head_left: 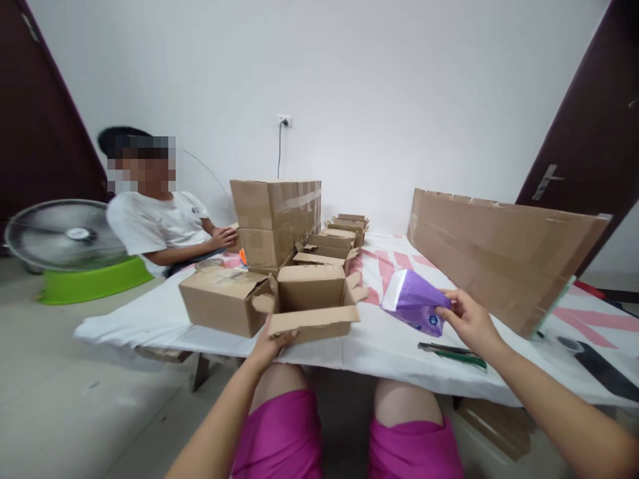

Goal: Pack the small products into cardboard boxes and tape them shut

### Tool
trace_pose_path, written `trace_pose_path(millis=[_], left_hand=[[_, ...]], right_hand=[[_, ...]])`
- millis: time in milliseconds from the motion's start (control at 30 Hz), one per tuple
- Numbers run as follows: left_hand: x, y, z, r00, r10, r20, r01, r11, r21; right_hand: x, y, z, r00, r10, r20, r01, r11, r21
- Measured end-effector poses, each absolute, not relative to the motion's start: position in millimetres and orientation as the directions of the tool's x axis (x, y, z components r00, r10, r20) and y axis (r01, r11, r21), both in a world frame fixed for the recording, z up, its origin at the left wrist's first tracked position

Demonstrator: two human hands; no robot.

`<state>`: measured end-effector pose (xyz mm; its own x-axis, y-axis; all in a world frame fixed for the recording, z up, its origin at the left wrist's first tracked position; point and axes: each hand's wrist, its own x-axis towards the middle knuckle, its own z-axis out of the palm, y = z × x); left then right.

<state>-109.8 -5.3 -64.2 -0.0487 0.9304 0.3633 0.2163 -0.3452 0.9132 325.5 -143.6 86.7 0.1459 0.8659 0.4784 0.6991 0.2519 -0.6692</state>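
Note:
An open cardboard box [312, 326] stands at the table's near edge with its flaps spread; no contents show from here. My left hand [272, 342] grips its near left corner, thumb up by the flap and fingers partly hidden beneath. To the right of the box, my right hand [466, 319] pinches the end of a purple plastic packet [417, 306] with a white end, like a pack of tissues, held above the cloth. A green utility knife [459, 356] lies on the table just below that hand. A closed cardboard box [224, 299] sits left of the open one.
Stacked taped boxes [262, 223] and a row of open boxes [334, 246] extend toward the wall. A large carton [499, 253] stands at right. Another person [160, 226] sits at left, hands together, near a fan [74, 233]. A tape roll [210, 264] lies behind the closed box.

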Motion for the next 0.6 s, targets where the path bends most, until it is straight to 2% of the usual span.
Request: trace_pose_path(millis=[100, 200, 267, 333, 433, 533, 600], left_hand=[[-111.1, -5.4, -70.3, -0.185, 0.919, 0.349, 0.307, -0.283, 0.909], [-99.2, -20.7, -81.6, -0.411, 0.785, 0.464, 0.457, -0.263, 0.849], [-84.4, -38.7, -89.7, -0.439, 0.727, 0.528, 0.542, -0.254, 0.801], [-63.6, -58.6, -94.9, -0.286, 0.788, 0.546, 0.541, -0.337, 0.771], [-24.1, -81.7, -95.6, 0.065, 0.877, 0.476, 0.435, -0.454, 0.778], [17.1, -89.3, -92.1, 0.233, 0.891, 0.391, 0.316, -0.449, 0.835], [42.9, -86.8, -89.9, 0.305, 0.897, 0.32, 0.273, -0.405, 0.873]], right_hand=[[329.5, -141.3, 47.2, 0.127, 0.909, 0.396, 0.691, 0.205, -0.693], [324.3, -140.5, 3.7, 0.119, 0.924, 0.363, 0.664, 0.198, -0.721], [320.1, -139.6, -21.9, 0.139, 0.916, 0.376, 0.653, 0.201, -0.73], [317.8, -137.5, -41.7, 0.197, 0.9, 0.388, 0.627, 0.189, -0.756], [318.8, -131.1, -60.7, 0.294, 0.882, 0.368, 0.538, 0.166, -0.826], [321.9, -124.9, -72.6, 0.32, 0.891, 0.321, 0.482, 0.139, -0.865], [322.6, -123.2, -78.7, 0.317, 0.886, 0.338, 0.535, 0.128, -0.835]])
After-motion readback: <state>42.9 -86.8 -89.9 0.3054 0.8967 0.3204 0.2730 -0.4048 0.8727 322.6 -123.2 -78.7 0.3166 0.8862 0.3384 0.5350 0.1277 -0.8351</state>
